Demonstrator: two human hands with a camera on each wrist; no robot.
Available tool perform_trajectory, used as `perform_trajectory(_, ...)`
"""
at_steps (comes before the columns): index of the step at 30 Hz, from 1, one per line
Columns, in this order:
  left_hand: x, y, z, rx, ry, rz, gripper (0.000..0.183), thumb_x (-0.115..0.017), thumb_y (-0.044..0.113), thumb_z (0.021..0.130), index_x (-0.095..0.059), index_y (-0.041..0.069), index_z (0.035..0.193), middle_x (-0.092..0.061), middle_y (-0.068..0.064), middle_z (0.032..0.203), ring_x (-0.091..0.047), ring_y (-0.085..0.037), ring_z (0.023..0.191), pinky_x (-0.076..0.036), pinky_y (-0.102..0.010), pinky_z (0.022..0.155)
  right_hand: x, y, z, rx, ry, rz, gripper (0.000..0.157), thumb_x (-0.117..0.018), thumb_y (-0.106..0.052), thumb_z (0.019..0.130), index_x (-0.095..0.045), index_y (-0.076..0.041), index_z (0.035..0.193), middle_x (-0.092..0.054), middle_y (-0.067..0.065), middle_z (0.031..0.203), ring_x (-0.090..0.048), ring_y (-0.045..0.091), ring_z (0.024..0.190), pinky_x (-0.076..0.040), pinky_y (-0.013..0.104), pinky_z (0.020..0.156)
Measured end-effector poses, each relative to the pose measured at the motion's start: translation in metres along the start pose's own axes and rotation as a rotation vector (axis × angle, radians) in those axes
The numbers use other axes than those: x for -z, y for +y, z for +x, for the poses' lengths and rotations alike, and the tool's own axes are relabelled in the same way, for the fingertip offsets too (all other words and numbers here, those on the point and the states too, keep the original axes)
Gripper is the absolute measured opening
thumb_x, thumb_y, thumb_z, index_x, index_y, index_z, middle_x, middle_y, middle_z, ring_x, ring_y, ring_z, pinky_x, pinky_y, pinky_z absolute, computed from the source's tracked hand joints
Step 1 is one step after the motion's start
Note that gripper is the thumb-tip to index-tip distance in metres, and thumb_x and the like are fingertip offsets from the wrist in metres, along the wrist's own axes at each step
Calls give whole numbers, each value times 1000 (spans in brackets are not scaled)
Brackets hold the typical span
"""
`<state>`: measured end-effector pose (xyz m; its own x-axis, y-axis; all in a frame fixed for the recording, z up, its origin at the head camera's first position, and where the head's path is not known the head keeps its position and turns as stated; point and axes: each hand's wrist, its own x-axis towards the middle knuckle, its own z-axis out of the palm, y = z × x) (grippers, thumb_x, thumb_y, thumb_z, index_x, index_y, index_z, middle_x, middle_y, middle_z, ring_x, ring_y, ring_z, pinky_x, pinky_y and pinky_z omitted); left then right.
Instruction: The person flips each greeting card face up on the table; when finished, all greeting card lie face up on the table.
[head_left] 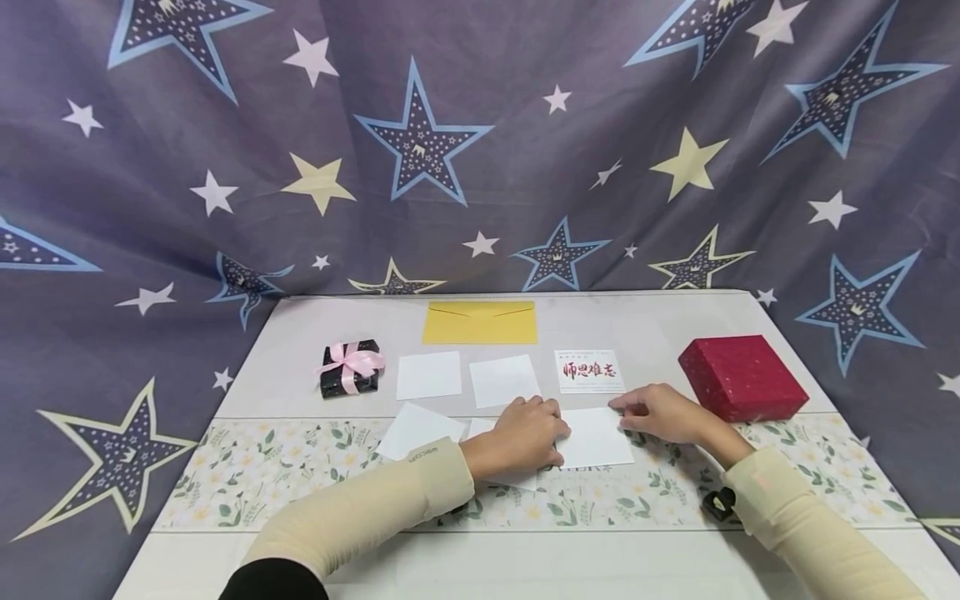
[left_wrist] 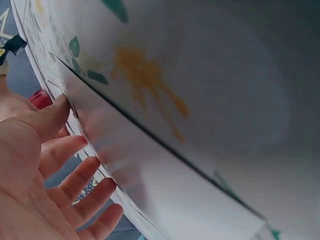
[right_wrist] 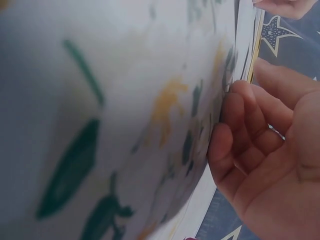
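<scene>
A white square card point(head_left: 596, 437) lies in the middle of the table between the two hands. My left hand point(head_left: 525, 433) is at its left edge, over another white card point(head_left: 517, 480) that is partly hidden beneath the hand. In the left wrist view, the left fingers point(left_wrist: 82, 187) are spread and slightly bent, fingertips along a card's edge. Close to the first card's upper right corner is my right hand point(head_left: 663, 414), thumb and forefinger apart. The right wrist view shows its other fingers point(right_wrist: 235, 107) loosely curled against the flowered tabletop. Above the card lies a card with red Chinese characters point(head_left: 589, 372).
More white cards point(head_left: 429, 375) lie to the left, near a black gift box point(head_left: 349, 368) with a pink ribbon. A yellow envelope point(head_left: 480, 322) lies at the back. The red box point(head_left: 742, 377) stands beyond the right hand; a small black object point(head_left: 718, 504) hangs by the right sleeve.
</scene>
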<state>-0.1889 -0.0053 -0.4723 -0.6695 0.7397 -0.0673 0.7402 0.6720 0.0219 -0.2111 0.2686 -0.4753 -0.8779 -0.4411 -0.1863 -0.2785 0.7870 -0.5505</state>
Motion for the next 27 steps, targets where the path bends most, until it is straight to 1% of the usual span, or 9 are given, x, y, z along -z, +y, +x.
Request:
perform_trajectory(3, 1, 0, 0, 2, -1, 0, 39, -76, 52, 87, -75, 29, 118, -66, 5, 119, -59, -15, 100, -44, -30, 77, 0, 0, 0, -7, 11, 9, 33, -73, -18, 93, -73, -9, 124, -75, 5, 113, -56, 11, 86, -44, 26, 74)
perform_trajectory(5, 2, 0, 1, 5, -5, -1, 39, -76, 52, 87, -75, 29, 118, -66, 4, 119, -59, -15, 100, -44, -30, 78, -1, 0, 0, -10, 16, 18, 32, -73, -18, 93, -73, -9, 123, -75, 1, 103, -55, 10, 82, -44, 25, 71)
perform_trajectory(7, 2, 0, 1, 7, -10, -3, 39, -76, 52, 86, -75, 29, 118, -66, 4, 119, -59, -15, 100, -44, -30, 78, -1, 0, 0, -12, 27, 22, 30, -74, -18, 92, -73, -10, 121, -71, -2, 91, -54, 9, 79, -43, 24, 69)
perform_trajectory(9, 2, 0, 1, 7, -15, -3, 39, -76, 52, 86, -75, 28, 117, -66, 4, 119, -59, -15, 100, -45, -30, 79, -2, 1, 1, -20, 40, 18, 28, -75, -17, 92, -73, -12, 119, -65, -5, 85, -53, 10, 77, -43, 24, 68)
perform_trajectory(11, 3, 1, 1, 4, -16, 4, 39, -76, 52, 86, -76, 28, 116, -66, 4, 119, -60, -15, 100, -45, -30, 79, -2, 1, 1, -20, 51, 9, 27, -75, -17, 91, -73, -12, 118, -62, -4, 85, -53, 12, 78, -44, 27, 70)
perform_trajectory(13, 4, 1, 1, 1, -16, 15, 38, -75, 53, 86, -76, 28, 115, -66, 4, 118, -60, -15, 99, -45, -30, 78, -2, 1, 2, -33, 61, 3, 25, -76, -18, 91, -72, -15, 115, -63, -4, 89, -54, 13, 81, -46, 29, 73)
perform_trajectory(15, 5, 2, 1, -3, -13, 28, 38, -75, 53, 86, -76, 28, 114, -67, 4, 118, -60, -15, 98, -45, -30, 77, -2, 1, 2, -30, 68, 7, 24, -76, -17, 90, -71, -16, 113, -63, -4, 89, -54, 13, 81, -46, 29, 73)
perform_trajectory(20, 6, 2, 0, -4, -10, 42, 38, -75, 54, 86, -76, 28, 113, -67, 4, 116, -60, -15, 97, -44, -29, 76, -3, -1, 1, -27, 68, 50, 25, -76, -14, 90, -67, -15, 113, -63, -4, 84, -54, 13, 74, -45, 25, 67)
perform_trajectory(27, 4, 1, -2, -1, 3, 28, 41, -75, 54, 86, -74, 28, 117, -68, 4, 116, -60, -15, 96, -45, -29, 76, -5, -4, 1, -44, 52, 92, 29, -76, -12, 89, -63, -12, 115, -64, -2, 85, -55, 13, 74, -45, 24, 64)
